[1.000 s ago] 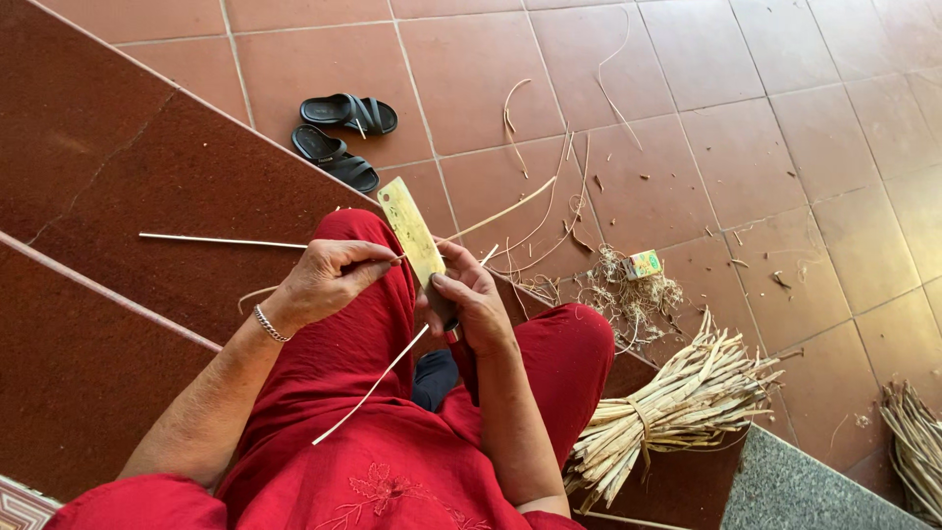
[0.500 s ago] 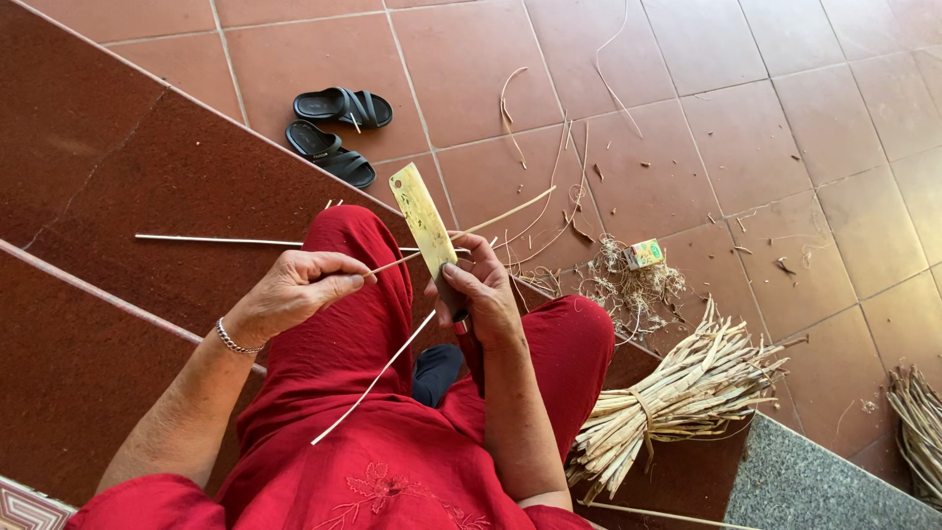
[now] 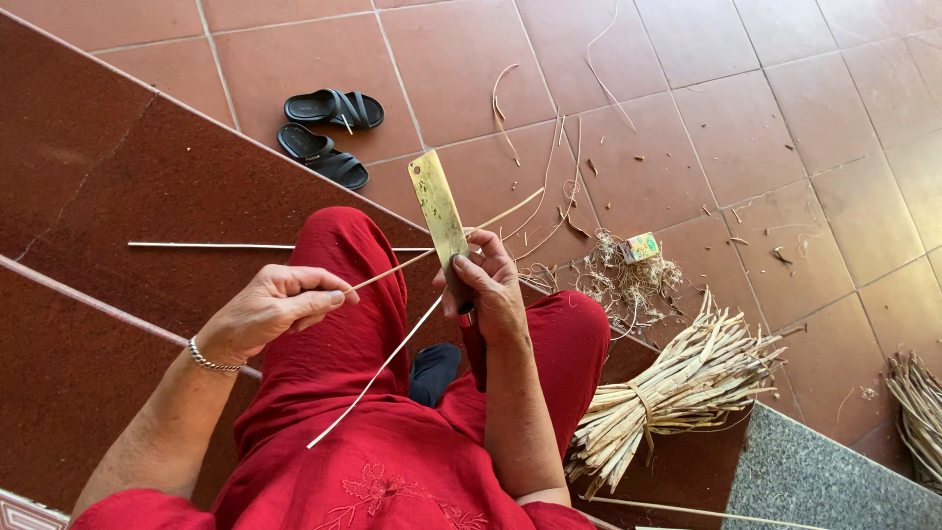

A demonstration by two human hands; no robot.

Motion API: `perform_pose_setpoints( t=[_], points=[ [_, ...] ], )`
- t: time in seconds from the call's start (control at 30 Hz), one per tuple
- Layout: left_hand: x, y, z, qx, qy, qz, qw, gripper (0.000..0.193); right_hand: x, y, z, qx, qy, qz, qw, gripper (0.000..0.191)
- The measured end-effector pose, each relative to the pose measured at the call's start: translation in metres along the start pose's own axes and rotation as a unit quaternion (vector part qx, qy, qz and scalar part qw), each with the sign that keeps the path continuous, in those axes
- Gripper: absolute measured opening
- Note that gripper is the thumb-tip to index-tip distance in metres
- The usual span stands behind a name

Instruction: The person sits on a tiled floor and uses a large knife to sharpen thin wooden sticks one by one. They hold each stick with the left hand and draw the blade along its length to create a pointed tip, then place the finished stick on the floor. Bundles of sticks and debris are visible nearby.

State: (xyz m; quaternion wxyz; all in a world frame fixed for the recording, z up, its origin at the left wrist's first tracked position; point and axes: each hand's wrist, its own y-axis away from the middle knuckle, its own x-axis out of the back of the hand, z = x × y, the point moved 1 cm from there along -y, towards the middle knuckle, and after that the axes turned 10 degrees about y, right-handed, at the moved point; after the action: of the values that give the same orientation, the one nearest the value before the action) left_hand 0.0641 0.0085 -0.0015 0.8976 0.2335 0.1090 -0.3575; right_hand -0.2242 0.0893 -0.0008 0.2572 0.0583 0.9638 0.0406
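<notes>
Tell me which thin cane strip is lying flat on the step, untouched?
The long strip left of the red-clad knee; the other strip is pinched in the left hand against the knife.

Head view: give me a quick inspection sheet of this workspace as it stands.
Surface: dark red stone steps above a terracotta tile floor.
Job's things: thin pale strip pinched in the left hand; broad-bladed knife gripped blade-up in the right hand, strip crossing the blade.
Clutter: tied bundle of split canes, shavings pile, small box, loose slivers on the tiles, long stick on the step.
Hands: both closed, bare; bracelet on the left wrist.
Cables: nothing seen.
Surroundings: black sandals, second cane bundle at the right edge.
</notes>
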Motion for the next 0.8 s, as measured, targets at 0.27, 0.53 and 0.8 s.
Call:
perform_pose_setpoints(
  t=[0.27,0.53,0.8],
  points=[
    [0.010,0.017,0.007,0.031,-0.015,0.026,0.999,0.018,0.009,0.002,-0.006,0.019,-0.032,0.025,0.999,0.030],
    [0.024,0.039,0.012,0.033,-0.037,0.040,0.998,0.020,0.021,0.001,-0.014,0.042,-0.042,0.037,0.998,0.025],
    [0.041,0.071,0.031,0.033,-0.102,0.105,0.989,0.020,0.067,0.000,-0.017,0.083,0.004,0.138,0.987,0.025]
  ],
)
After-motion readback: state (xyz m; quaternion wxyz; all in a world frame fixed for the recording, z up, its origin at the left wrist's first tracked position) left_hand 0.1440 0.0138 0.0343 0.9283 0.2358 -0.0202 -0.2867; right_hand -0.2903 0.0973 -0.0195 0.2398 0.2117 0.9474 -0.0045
